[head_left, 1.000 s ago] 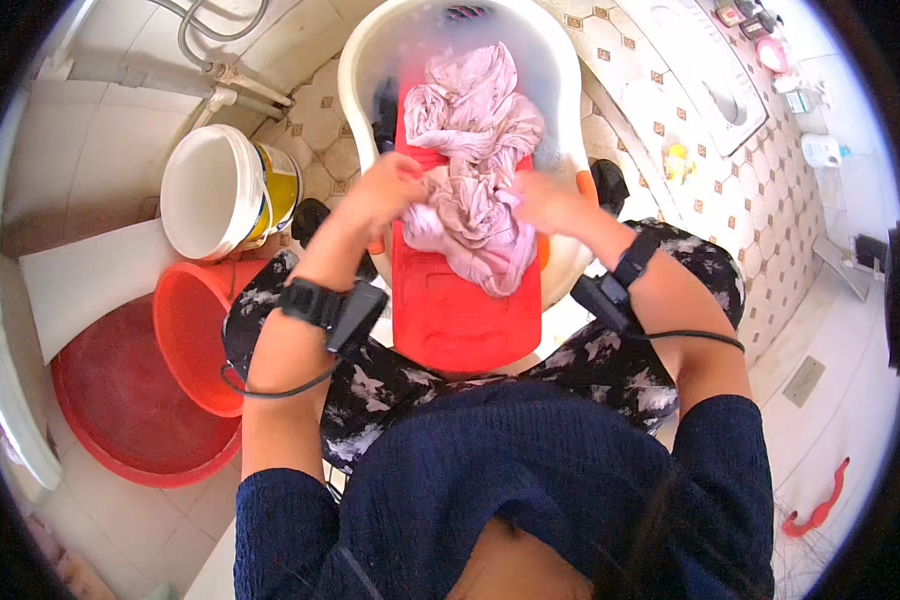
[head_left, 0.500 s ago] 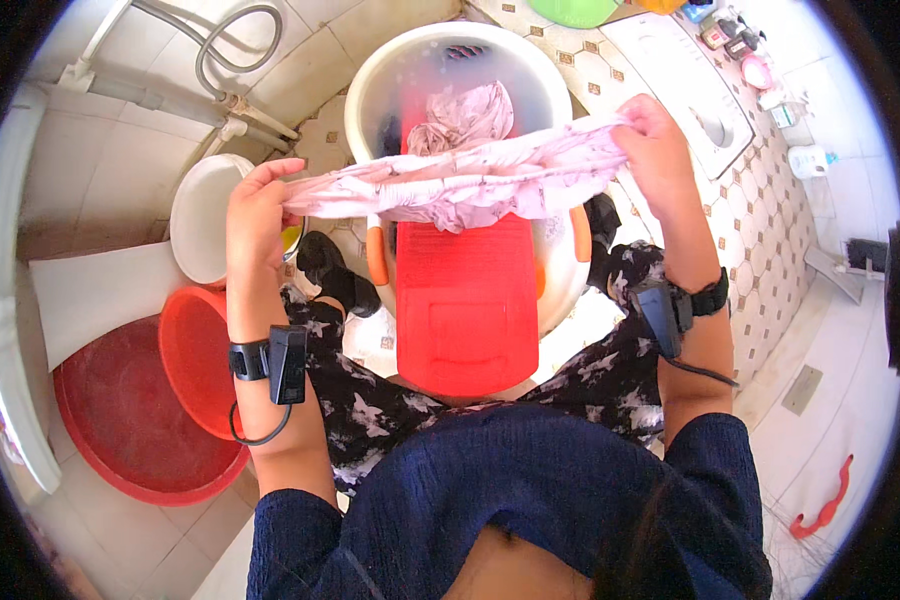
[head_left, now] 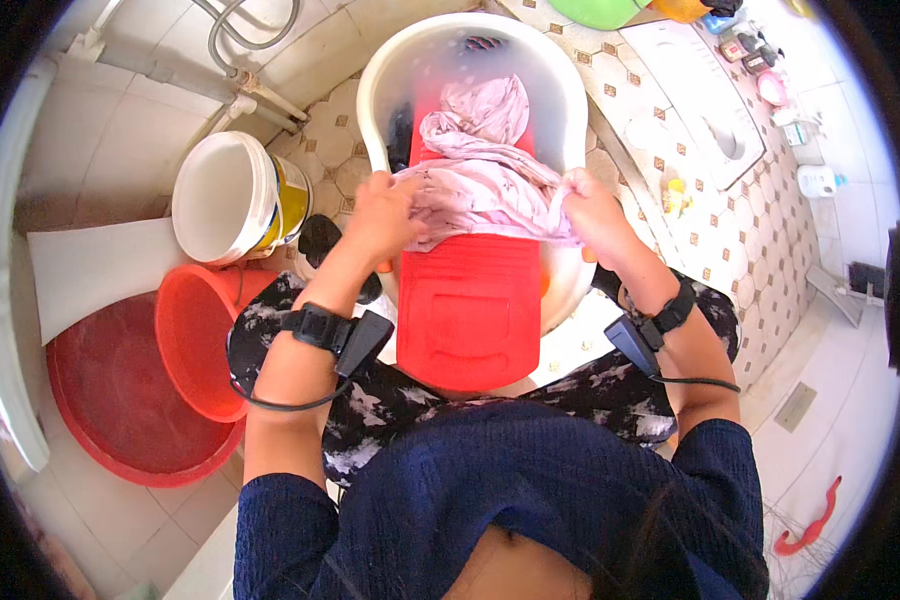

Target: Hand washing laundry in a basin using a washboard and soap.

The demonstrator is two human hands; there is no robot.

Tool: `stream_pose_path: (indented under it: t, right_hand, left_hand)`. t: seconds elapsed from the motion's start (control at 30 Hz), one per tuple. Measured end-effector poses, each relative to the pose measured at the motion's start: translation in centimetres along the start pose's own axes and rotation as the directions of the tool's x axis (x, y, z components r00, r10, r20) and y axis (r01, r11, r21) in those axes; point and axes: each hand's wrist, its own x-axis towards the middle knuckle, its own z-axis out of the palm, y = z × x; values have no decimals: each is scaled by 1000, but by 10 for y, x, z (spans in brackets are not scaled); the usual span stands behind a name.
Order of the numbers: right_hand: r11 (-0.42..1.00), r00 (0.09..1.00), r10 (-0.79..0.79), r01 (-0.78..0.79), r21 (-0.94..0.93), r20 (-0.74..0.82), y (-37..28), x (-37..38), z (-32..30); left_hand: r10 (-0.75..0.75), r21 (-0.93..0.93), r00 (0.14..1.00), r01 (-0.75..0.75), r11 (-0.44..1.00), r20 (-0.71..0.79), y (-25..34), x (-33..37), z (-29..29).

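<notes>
A wet pink patterned garment (head_left: 485,195) lies across the red washboard (head_left: 470,315), its far part bunched higher up the board. My left hand (head_left: 385,212) grips the garment's left edge, and my right hand (head_left: 592,212) pinches its right edge. Between the hands the cloth sags onto the ridged part of the board. The washboard leans in a white oval tub (head_left: 372,90) holding cloudy water. Something dark sits along the tub's left inner wall, too hidden to name.
On the left stand a white bucket (head_left: 220,200), an orange-red basin (head_left: 195,345) and a wide dark red basin (head_left: 120,400). A squat toilet (head_left: 725,130) is set in the tiled floor at the far right, with several bottles (head_left: 750,50) along the wall. Grey pipes run at the far left.
Both hands have come closer together and lowered. The garment, stretched taut in the air before, now rests on the washboard, still gripped at both sides.
</notes>
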Motion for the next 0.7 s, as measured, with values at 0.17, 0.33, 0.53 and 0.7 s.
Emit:
stream_pose_path:
  t: [0.17,0.33,0.53,0.7]
  right_hand:
    - [830,982,-25,126,-543,189,23,2,16]
    - [580,957,91,175,-796,277,38,-16,28]
    - [146,982,-117,163,-976,146,-12,-19,-22]
    - [364,890,-439,48,-930,-126,-133,-1,-83]
  left_hand:
    - [232,78,972,-234,969,24,9,-5,51]
    - [200,92,979,-203,975,39,-22,12,62]
    - [81,381,970,14,925,-231,8,14,-22]
    - [113,409,822,154,900,-558,32,24,-159]
